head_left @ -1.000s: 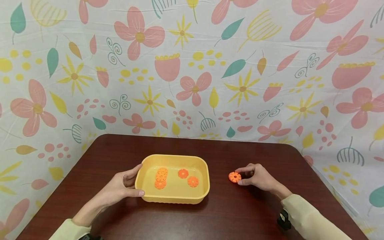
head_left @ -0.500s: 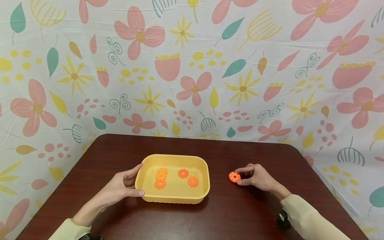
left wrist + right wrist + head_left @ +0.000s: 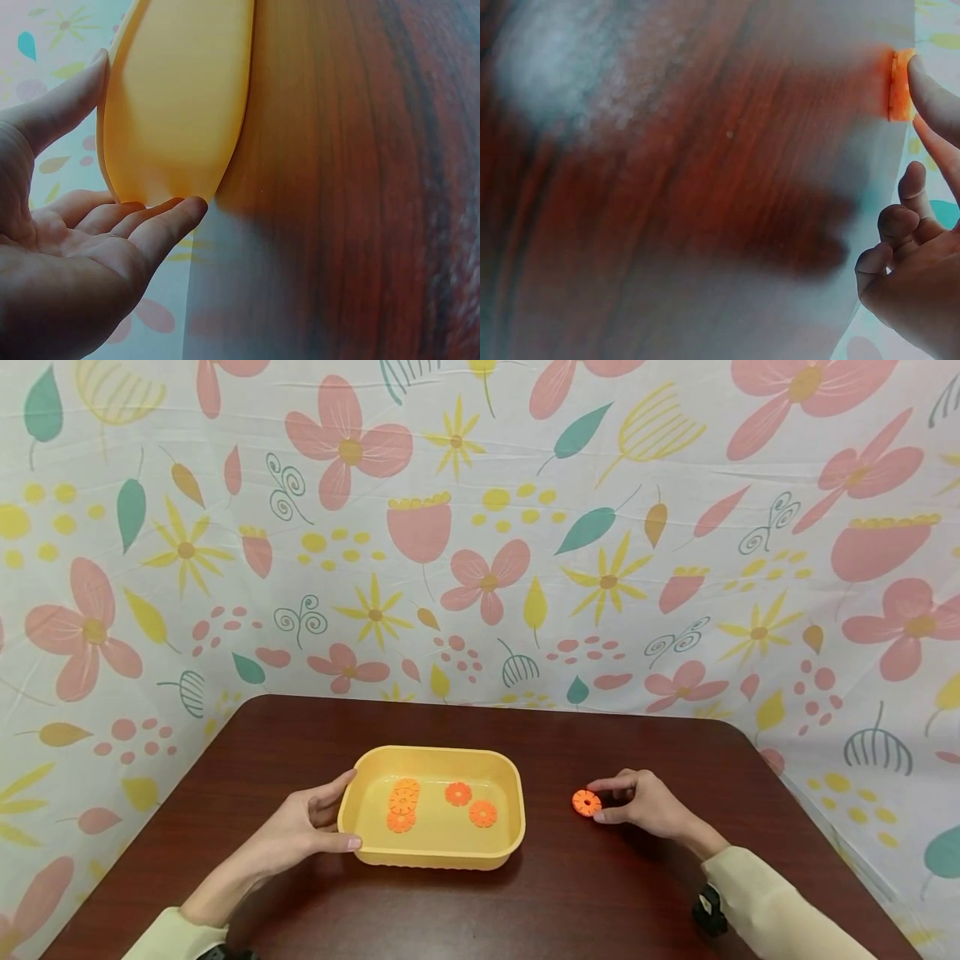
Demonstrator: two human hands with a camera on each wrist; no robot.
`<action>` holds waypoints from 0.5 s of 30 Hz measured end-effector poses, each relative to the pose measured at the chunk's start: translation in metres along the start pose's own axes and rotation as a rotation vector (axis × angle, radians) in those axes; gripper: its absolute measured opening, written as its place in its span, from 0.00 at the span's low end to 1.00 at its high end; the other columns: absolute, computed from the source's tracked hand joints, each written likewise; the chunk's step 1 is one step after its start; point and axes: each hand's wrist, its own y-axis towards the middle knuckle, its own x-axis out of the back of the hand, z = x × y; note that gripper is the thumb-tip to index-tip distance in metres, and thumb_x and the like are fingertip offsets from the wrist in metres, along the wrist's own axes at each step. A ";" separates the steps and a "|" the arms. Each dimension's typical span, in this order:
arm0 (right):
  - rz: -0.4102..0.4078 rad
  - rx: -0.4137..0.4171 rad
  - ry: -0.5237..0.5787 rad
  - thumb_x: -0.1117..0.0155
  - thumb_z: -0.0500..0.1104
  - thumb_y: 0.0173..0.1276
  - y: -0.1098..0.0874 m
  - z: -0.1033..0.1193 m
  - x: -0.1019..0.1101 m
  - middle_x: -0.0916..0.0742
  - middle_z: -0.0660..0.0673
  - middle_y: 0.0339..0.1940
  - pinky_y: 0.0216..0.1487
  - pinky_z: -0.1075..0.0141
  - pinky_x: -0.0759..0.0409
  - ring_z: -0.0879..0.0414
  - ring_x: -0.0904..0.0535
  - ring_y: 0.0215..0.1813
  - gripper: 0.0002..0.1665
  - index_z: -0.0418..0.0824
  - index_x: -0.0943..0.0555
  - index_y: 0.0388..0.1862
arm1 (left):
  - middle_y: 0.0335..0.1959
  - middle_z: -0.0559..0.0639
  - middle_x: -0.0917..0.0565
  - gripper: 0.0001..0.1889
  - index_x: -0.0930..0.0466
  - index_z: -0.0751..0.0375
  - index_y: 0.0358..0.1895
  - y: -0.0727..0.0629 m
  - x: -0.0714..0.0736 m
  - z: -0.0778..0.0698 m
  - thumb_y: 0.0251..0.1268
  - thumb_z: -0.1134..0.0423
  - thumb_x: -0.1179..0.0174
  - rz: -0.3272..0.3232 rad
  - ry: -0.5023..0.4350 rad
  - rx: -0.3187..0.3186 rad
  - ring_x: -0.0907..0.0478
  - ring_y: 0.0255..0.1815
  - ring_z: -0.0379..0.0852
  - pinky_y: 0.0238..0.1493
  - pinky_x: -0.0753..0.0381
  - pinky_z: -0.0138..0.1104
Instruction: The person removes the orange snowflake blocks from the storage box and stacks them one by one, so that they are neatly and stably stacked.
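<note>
My left hand [image 3: 288,827] holds the left end of a yellow plastic tub [image 3: 442,857], thumb at the near corner and fingers toward the far one. In the left wrist view, that hand spans the end wall of the tub [image 3: 176,97]. Right of the tub, my right hand [image 3: 654,803] pinches an orange slotted disc piece [image 3: 587,803] between thumb and index finger, down at the tabletop. From the right wrist, the disc piece [image 3: 901,86] shows edge-on and thick, like flat discs stacked together; the other fingers curl loosely below.
Inside the tub lie several orange slotted discs, some overlapping at the left [image 3: 403,802], plus a single disc [image 3: 458,793] and another disc [image 3: 483,814] at the right. The dark brown table [image 3: 525,910] has a flower-patterned cloth [image 3: 465,460] hanging behind it.
</note>
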 end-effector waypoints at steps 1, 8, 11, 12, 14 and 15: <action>0.000 0.002 -0.001 0.15 0.41 0.59 0.000 0.000 0.000 0.19 0.42 0.34 0.33 0.66 0.30 0.49 0.29 0.37 0.27 0.36 0.11 0.57 | 0.82 0.72 0.47 0.54 0.55 0.74 0.84 0.000 0.000 0.000 0.62 0.73 0.25 -0.001 0.001 0.000 0.34 0.75 0.70 0.59 0.17 0.38; -0.012 0.018 0.005 0.16 0.42 0.60 -0.002 0.004 0.002 0.18 0.43 0.35 0.33 0.67 0.30 0.50 0.29 0.37 0.26 0.36 0.10 0.57 | 0.82 0.71 0.47 0.54 0.55 0.74 0.84 0.000 -0.001 -0.001 0.62 0.73 0.25 0.000 0.000 0.001 0.34 0.75 0.70 0.58 0.17 0.38; -0.018 0.024 0.005 0.16 0.42 0.60 -0.002 0.010 0.001 0.17 0.43 0.36 0.33 0.67 0.30 0.50 0.28 0.37 0.25 0.37 0.10 0.56 | 0.82 0.72 0.47 0.54 0.55 0.74 0.84 0.000 0.000 -0.001 0.62 0.73 0.25 0.000 -0.001 0.001 0.34 0.75 0.70 0.58 0.17 0.38; -0.017 0.030 0.004 0.16 0.42 0.61 -0.002 0.014 0.001 0.17 0.43 0.36 0.32 0.67 0.30 0.51 0.28 0.36 0.25 0.37 0.10 0.56 | 0.82 0.72 0.47 0.54 0.55 0.74 0.84 0.000 0.000 -0.001 0.62 0.73 0.25 0.000 -0.001 0.001 0.34 0.75 0.70 0.58 0.17 0.38; -0.017 0.031 -0.001 0.16 0.43 0.61 -0.001 0.020 -0.001 0.16 0.42 0.36 0.32 0.67 0.30 0.51 0.28 0.36 0.24 0.37 0.10 0.56 | 0.82 0.72 0.47 0.54 0.55 0.74 0.84 0.000 0.000 -0.001 0.62 0.73 0.25 0.002 -0.004 0.003 0.34 0.75 0.70 0.58 0.17 0.38; -0.014 0.030 -0.001 0.16 0.43 0.61 0.000 0.024 -0.002 0.16 0.42 0.36 0.32 0.67 0.29 0.51 0.28 0.36 0.24 0.37 0.10 0.55 | 0.82 0.72 0.47 0.54 0.55 0.74 0.84 0.000 0.000 -0.001 0.62 0.72 0.25 0.002 -0.004 0.003 0.34 0.75 0.70 0.58 0.17 0.38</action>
